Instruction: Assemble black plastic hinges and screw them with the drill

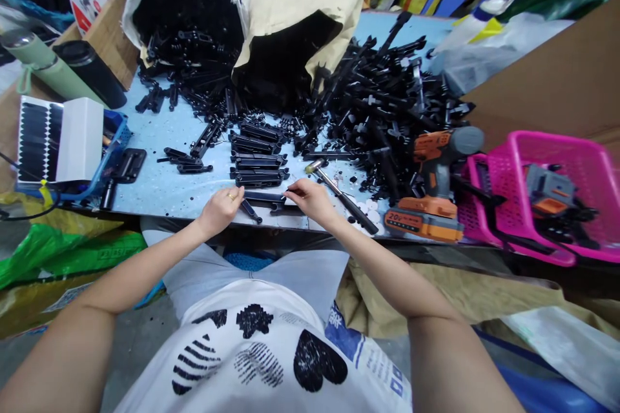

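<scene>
My left hand (220, 208) rests at the near edge of the light blue table (159, 181), fingers curled onto the left end of a long black plastic part (264, 196). My right hand (310, 199) pinches the other end of that same part between thumb and fingertips. A short black piece (250, 210) lies just under my left hand. Beyond my hands, several finished black parts (256, 158) lie stacked in a neat column. A small hammer (343, 197) lies just right of my right hand.
A big heap of black parts (387, 97) fills the right of the table, fed by a white sack (186, 0) and a tan sack (300, 6). An orange cordless drill (433, 174) stands right, beside pink baskets (557, 193). A blue tray (113, 142) sits left.
</scene>
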